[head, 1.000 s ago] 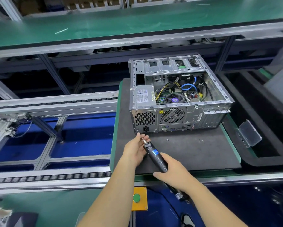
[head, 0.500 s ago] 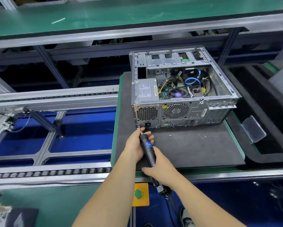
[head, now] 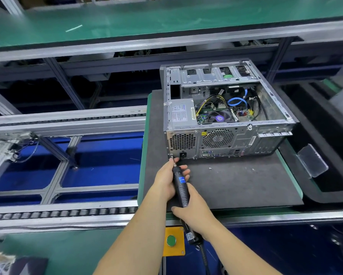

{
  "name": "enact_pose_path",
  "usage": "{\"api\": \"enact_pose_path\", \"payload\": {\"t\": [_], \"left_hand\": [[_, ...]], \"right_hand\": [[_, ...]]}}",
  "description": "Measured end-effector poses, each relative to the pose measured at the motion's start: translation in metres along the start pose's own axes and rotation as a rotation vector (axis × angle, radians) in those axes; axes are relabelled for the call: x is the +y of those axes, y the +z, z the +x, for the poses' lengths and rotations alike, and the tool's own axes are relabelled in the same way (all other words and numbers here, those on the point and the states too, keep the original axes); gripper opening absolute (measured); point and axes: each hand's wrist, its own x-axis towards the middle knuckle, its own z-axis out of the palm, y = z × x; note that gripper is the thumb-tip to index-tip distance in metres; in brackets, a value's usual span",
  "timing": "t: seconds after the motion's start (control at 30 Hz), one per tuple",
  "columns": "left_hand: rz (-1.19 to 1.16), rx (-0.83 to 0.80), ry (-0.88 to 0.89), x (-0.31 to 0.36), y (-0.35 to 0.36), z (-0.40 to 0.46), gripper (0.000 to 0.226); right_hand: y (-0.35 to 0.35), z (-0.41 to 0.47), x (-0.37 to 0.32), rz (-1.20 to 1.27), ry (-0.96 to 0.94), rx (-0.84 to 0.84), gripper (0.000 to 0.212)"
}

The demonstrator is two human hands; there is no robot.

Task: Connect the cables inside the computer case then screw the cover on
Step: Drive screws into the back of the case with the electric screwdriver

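While right hand [head: 194, 214] grips electric screwdriver [head: 181, 188], left hand [head: 167, 180] pinches its tip at computer case [head: 216, 139] corner ahead.

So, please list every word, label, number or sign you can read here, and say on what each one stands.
"CORE": blue sticker on the electric screwdriver, held in the left hand and right hand.
Yellow warning triangle: sign on the rear panel of the computer case.
Power supply label: print too small to read.
White sticker on the screwdriver's lower end: blurred.
Green button: no text.
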Motion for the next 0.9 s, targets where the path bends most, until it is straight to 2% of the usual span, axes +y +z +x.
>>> {"api": "enact_pose_path", "payload": {"t": [0.3,0.47,0.9], "left_hand": [[-0.010,-0.039,-0.009,-0.002,-0.005,0.005,0.033],[-0.199,-0.159,-0.064,-0.004,-0.018,0.003,0.057],[-0.287,-0.184,-0.078,-0.005,-0.021,-0.004,0.056]], "right_hand": [[0.010,-0.004,-0.007,0.035,0.020,0.019,0.071],[0.013,-0.004,-0.012,0.089,0.018,0.027,0.069],[0.018,-0.005,-0.019,0.160,0.021,0.027,0.072]]}}
